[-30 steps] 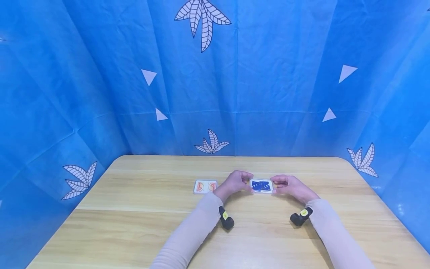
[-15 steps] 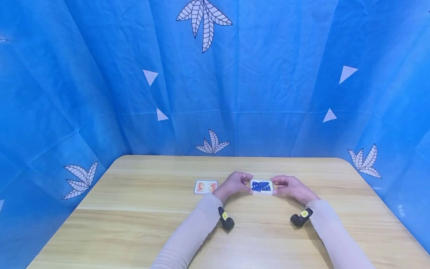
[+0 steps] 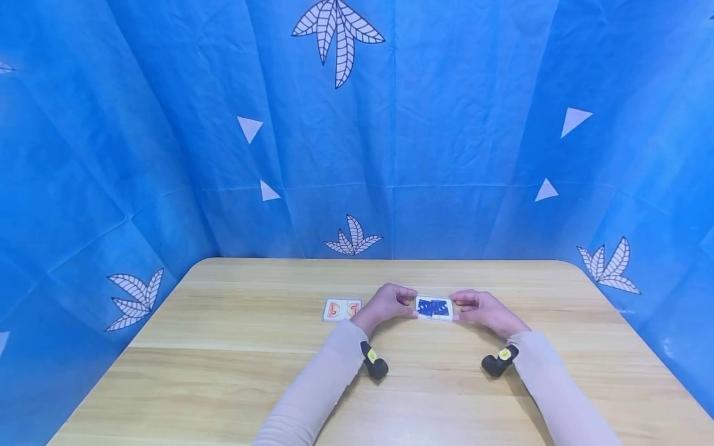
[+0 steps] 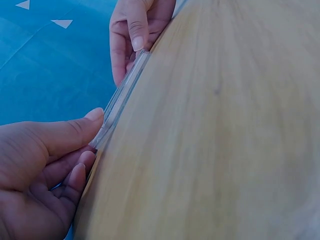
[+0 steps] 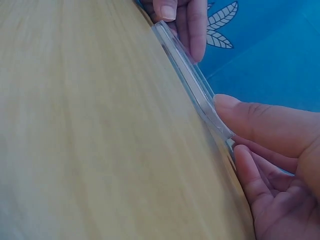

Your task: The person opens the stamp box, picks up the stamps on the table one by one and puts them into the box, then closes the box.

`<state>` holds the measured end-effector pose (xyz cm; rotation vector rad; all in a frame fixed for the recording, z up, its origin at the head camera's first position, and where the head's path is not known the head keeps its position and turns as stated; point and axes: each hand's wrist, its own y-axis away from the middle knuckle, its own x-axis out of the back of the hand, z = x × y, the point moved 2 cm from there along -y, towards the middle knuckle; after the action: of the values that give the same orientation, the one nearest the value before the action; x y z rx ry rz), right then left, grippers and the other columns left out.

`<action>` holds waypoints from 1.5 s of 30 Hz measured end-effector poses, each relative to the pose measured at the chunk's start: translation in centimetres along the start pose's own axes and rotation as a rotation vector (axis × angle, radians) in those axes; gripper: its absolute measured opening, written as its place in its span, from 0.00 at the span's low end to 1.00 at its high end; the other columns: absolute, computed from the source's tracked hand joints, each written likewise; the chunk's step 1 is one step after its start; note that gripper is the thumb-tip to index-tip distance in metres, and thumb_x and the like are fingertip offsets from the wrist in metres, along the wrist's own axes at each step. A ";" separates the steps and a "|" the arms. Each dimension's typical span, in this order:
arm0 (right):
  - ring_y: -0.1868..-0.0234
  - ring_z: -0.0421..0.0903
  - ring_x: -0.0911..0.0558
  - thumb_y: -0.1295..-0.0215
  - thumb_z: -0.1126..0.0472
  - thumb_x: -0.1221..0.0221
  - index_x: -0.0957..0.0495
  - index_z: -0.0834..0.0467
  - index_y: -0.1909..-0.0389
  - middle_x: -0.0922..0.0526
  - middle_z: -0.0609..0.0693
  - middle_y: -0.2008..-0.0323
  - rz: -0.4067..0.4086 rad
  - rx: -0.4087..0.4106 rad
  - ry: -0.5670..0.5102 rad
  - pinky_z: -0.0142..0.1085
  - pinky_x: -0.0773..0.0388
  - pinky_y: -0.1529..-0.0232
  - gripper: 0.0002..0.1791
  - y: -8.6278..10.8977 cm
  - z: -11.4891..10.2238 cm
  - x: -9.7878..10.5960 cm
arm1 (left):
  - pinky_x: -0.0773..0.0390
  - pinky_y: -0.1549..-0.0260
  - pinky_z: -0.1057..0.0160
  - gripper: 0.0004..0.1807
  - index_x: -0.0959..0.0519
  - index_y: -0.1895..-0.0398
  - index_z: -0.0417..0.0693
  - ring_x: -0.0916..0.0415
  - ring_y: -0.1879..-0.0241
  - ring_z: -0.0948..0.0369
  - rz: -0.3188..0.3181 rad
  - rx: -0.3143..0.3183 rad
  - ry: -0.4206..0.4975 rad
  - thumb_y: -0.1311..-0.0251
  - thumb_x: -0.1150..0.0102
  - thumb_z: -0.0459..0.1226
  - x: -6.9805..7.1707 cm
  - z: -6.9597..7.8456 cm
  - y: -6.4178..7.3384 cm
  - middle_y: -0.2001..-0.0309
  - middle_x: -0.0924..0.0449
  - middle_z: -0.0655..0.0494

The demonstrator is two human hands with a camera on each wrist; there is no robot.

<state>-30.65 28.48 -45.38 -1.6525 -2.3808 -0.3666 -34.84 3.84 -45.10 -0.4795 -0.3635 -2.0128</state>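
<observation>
A flat, clear plastic case (image 3: 434,308) with a white border and dark blue printed pieces showing through its top lies on the table in the head view. My left hand (image 3: 390,302) pinches its left end, and my right hand (image 3: 484,308) pinches the right end. From the left wrist, the case's transparent side (image 4: 125,90) shows edge-on, with the left thumb (image 4: 75,134) at its near corner. The right wrist view has the right thumb (image 5: 265,120) against the other corner of the layered clear edge (image 5: 190,82). What lies inside is hard to make out.
Left of my left wrist lies a second flat white piece (image 3: 337,310) with orange-red pictures, its right corner partly covered by that wrist. The light wood table (image 3: 223,347) ends at the back against a blue patterned curtain (image 3: 446,124).
</observation>
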 end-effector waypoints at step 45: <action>0.51 0.52 0.22 0.46 0.65 0.34 0.32 0.70 0.41 0.30 0.69 0.42 0.015 0.004 0.076 0.28 0.25 0.54 0.32 0.0 -0.5 -0.1 | 0.24 0.55 0.68 0.25 0.20 0.51 0.42 0.23 0.59 0.62 0.033 -0.038 0.031 0.57 0.28 0.30 -0.2 0.0 0.3 0.51 0.18 0.51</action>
<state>-30.58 28.22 -44.91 -1.6239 -2.3111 -0.4139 -34.49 3.82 -45.18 -0.4743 -0.2971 -1.9959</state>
